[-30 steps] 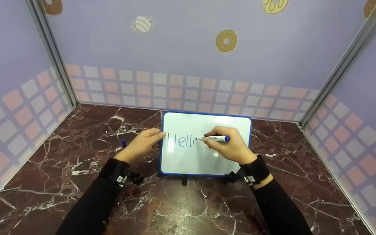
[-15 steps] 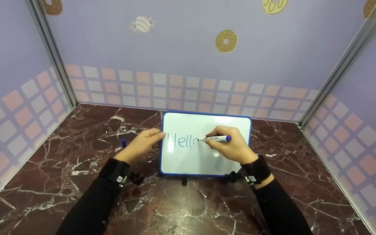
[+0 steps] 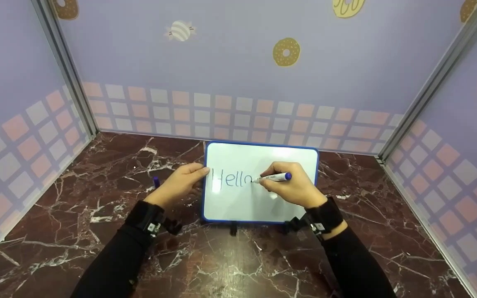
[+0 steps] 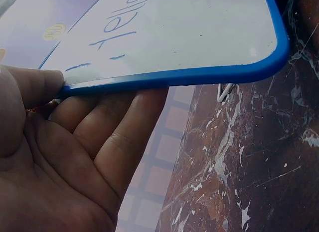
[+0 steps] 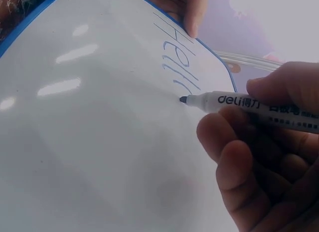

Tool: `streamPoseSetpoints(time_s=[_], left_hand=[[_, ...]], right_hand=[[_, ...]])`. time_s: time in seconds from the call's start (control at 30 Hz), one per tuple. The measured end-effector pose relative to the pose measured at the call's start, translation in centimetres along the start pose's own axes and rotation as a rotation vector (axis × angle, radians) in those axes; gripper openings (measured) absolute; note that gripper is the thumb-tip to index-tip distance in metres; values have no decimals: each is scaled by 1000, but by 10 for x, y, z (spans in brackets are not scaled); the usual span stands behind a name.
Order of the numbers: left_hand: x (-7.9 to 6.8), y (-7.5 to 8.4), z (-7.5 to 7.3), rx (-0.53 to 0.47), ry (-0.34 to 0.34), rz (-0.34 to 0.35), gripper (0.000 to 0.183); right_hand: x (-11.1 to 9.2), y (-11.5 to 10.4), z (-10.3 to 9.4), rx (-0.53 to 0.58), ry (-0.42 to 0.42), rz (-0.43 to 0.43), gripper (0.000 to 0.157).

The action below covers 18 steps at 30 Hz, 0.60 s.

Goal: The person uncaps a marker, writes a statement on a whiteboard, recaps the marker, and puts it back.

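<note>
A small whiteboard [image 3: 238, 207] with a blue rim stands tilted on the table, blue handwriting "Hello" [image 3: 233, 179] across its left half, the last letter partly drawn. My left hand [image 3: 182, 182] grips the board's left edge; in the left wrist view the thumb lies on the front and the fingers [image 4: 134, 122] are behind the rim. My right hand [image 3: 294, 184] pinches a white whiteboard marker [image 3: 278, 177] with a blue end. In the right wrist view the marker's dark tip [image 5: 183, 99] is at the end of the last letter, on or just over the surface.
A blue marker cap [image 3: 156, 181] shows on the table just beyond my left wrist. Under the board's lower edge a small black piece [image 3: 233, 228] sticks out. The brown marbled table [image 3: 97, 231] is walled by patterned panels [image 3: 238, 111] at the back and sides.
The marker tip has moved slightly right and then down, and the curve of the last letter has grown. My left hand and the whiteboard stay in place.
</note>
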<state>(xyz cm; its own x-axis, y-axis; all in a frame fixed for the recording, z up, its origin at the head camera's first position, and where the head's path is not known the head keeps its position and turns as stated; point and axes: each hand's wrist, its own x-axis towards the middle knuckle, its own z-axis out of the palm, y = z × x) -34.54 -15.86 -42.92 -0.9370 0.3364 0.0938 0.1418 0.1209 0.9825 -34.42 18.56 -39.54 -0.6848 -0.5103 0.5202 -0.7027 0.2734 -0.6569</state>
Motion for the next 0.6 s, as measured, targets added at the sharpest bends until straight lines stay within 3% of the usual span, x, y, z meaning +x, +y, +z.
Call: streamPoseSetpoints(time_s=[0.6], left_hand=[[-1, 1, 1, -11, 3, -10, 38]], right_hand=[[0, -1, 4, 53, -66, 28, 4]])
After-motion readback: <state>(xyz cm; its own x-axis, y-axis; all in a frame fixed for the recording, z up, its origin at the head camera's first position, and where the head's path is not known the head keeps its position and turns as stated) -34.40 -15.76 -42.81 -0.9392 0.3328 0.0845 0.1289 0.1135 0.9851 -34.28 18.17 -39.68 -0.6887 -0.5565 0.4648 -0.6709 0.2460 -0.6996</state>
